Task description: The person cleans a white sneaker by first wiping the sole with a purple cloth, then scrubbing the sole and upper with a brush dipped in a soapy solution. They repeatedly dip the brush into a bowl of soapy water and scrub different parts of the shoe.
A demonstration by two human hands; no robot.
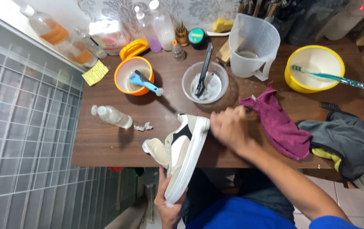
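Note:
A beige, white and black sneaker (182,152) is tilted on its side over the table's front edge, its white sole facing right. My left hand (167,203) grips it from below near the heel. My right hand (229,127) sits against the sole by the toe, fingers curled; I cannot tell if it holds anything. A maroon cloth (277,123) lies just right of that hand on the dark wooden table (105,144).
On the table: an orange bowl with a blue brush (134,76), a clear bowl with a black brush (205,82), a clear measuring jug (252,44), a yellow bowl with a toothbrush (313,68), a lying bottle (112,115), grey cloth (345,140). White wire grid (25,140) at left.

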